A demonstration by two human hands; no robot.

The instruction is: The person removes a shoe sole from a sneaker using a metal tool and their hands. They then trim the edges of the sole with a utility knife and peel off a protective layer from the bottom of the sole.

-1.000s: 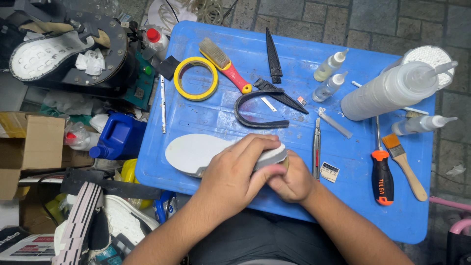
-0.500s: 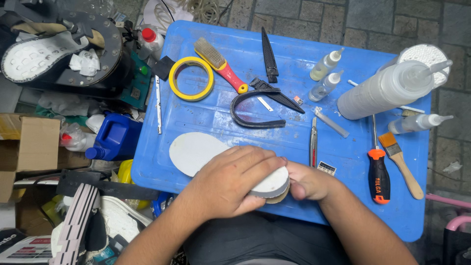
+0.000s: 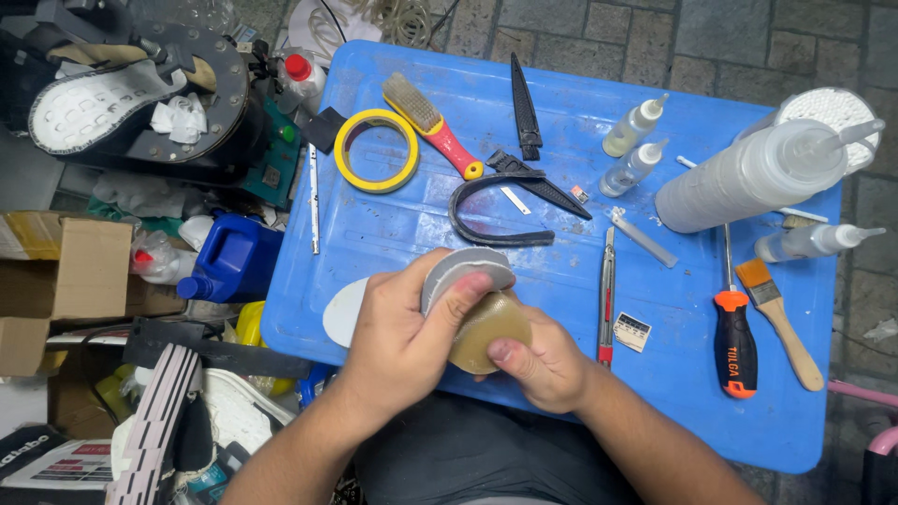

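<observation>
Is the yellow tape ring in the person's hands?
No, the tape ring lies on the blue table, apart from both hands, which hold a sole.

A small white label card (image 3: 633, 332) with dark print lies on my blue surface (image 3: 580, 84), just right of the knife. Left of the surface stands a brown cardboard box (image 3: 89, 271), flaps open. At the bottom left corner lies a white printed package (image 3: 51, 463) with black and red markings.
</observation>
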